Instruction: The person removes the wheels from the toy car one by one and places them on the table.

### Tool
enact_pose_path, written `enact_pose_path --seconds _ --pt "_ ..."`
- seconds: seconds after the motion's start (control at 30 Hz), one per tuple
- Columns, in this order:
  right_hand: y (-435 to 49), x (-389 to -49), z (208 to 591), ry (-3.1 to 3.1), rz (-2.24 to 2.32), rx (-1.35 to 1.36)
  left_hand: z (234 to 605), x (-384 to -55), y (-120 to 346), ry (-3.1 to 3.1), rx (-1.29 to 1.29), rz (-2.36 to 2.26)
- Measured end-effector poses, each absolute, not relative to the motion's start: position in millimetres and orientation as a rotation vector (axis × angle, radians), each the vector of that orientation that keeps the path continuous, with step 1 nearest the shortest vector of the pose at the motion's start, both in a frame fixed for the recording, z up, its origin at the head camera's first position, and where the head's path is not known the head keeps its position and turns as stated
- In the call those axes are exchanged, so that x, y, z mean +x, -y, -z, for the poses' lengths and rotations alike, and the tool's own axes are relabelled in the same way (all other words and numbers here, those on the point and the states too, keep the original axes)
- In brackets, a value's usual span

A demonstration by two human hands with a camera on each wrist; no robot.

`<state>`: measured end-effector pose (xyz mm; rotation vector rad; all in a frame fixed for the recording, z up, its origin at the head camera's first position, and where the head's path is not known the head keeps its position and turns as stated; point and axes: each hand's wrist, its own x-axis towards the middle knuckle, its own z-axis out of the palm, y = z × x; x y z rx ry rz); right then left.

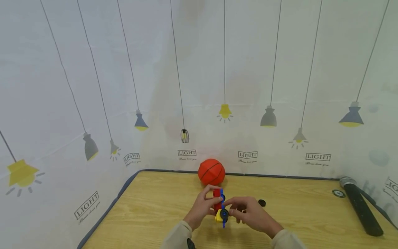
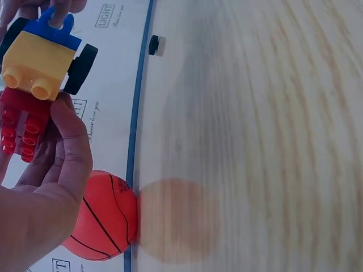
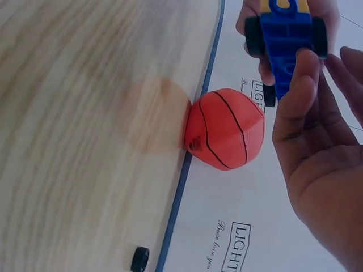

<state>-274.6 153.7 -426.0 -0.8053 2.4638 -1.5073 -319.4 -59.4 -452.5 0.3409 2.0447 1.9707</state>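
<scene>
A toy car of building blocks (image 1: 218, 204), with a blue base, red and yellow blocks and black wheels, is held up above the table. My left hand (image 1: 199, 208) grips it around the red blocks (image 2: 25, 122). The yellow block (image 2: 39, 62) and a black wheel (image 2: 80, 69) show beyond the left thumb. From the other side, my right hand (image 1: 252, 212) pinches the car near a wheel. In the right wrist view, the right thumb lies on the blue base (image 3: 286, 39), close to a black wheel (image 3: 319, 37).
A red ball with black lines (image 1: 211, 172) sits at the table's back edge. On the wooden table (image 1: 149, 200) lies a loose black wheel (image 1: 262, 203). Far right are a microphone (image 1: 362, 207) and a small round dark object (image 1: 338, 193). Printed white sheeting (image 1: 248, 69) encloses the table.
</scene>
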Motion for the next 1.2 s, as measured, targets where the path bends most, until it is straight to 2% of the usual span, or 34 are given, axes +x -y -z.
enact_pose_path --seconds 0.7,1.2 --pt "-139.7 -271.7 445.5 -2.253 1.604 -0.763 453.7 -320.0 57.8 -2.038 0.454 -1.98" --pt "-132.9 -275.3 445.8 -2.253 1.64 -0.675 451.7 -317.9 60.4 -2.059 0.348 -1.92"
